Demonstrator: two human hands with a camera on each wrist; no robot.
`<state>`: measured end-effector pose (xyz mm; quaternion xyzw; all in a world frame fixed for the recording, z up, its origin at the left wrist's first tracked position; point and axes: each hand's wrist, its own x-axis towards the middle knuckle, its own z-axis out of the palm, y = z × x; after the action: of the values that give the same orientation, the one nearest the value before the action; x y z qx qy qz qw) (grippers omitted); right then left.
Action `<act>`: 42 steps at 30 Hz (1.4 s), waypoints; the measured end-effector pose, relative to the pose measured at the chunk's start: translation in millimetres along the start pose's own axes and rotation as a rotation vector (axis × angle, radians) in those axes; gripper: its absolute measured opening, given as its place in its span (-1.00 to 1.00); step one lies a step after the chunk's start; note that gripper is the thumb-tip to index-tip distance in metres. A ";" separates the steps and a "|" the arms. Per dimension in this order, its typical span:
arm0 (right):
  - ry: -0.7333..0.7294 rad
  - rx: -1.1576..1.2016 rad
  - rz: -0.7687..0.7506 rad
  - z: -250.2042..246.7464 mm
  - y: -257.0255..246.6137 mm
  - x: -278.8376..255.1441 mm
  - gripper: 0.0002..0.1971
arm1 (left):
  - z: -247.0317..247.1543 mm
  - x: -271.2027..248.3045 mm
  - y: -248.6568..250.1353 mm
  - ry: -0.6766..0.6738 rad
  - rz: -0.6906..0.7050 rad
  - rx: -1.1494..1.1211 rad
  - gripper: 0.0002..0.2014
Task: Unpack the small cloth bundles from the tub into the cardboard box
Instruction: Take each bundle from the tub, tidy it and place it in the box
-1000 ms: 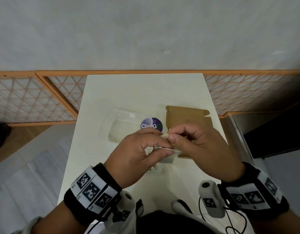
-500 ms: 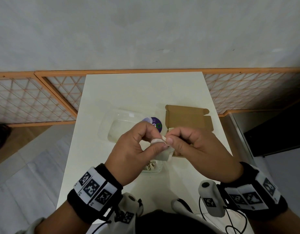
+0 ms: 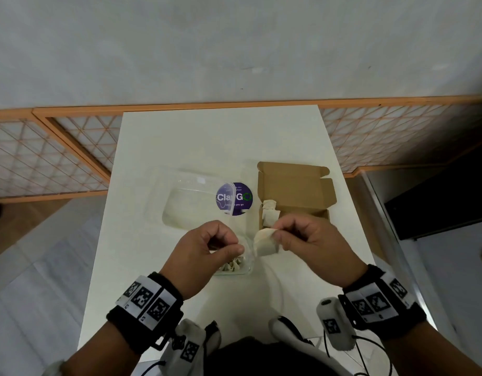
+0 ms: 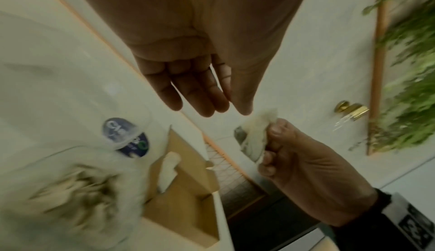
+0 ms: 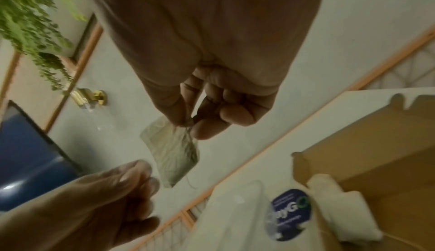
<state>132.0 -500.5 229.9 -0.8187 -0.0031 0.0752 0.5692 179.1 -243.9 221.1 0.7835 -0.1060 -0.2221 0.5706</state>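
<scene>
My right hand [image 3: 275, 236] pinches a small cream cloth bundle [image 3: 265, 244] by its top corner, just in front of the open cardboard box [image 3: 297, 191]. From my right wrist the bundle [image 5: 172, 152] hangs below thumb and forefinger [image 5: 179, 113]. Two more bundles [image 3: 269, 213] lie in the box's near left corner. My left hand [image 3: 234, 246] hovers over the clear plastic tub [image 3: 248, 270], fingers loose and holding nothing; the left wrist view shows its fingers [image 4: 204, 97] relaxed. Several bundles [image 3: 231, 265] remain in the tub, partly hidden by that hand.
The tub's clear lid [image 3: 196, 202] with a round purple sticker [image 3: 234, 198] lies behind the tub, left of the box. All stand on a narrow white table [image 3: 221, 142] with floor on both sides. An orange lattice screen [image 3: 58, 156] runs along the wall.
Both hands held the bundle together before. My left hand has let go and drawn left, while my right hand has carried the bundle right, toward the box.
</scene>
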 end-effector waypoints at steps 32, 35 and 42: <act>0.114 -0.187 0.593 16.4 160.1 111.5 -0.91 | -4.8 11.1 -109.4 -0.054 -0.359 0.550 -0.83; 0.180 -0.190 0.616 14.5 159.4 102.8 -0.79 | -6.0 11.4 -109.9 -0.053 -0.362 0.547 -0.81; 0.047 -0.375 0.753 16.4 161.7 90.1 -0.82 | -6.5 10.3 -110.6 -0.052 -0.363 0.524 -0.82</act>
<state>206.0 -533.9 62.8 -0.8536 0.2957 0.2573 0.3431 181.5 -206.6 116.3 0.9040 -0.0326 -0.3052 0.2977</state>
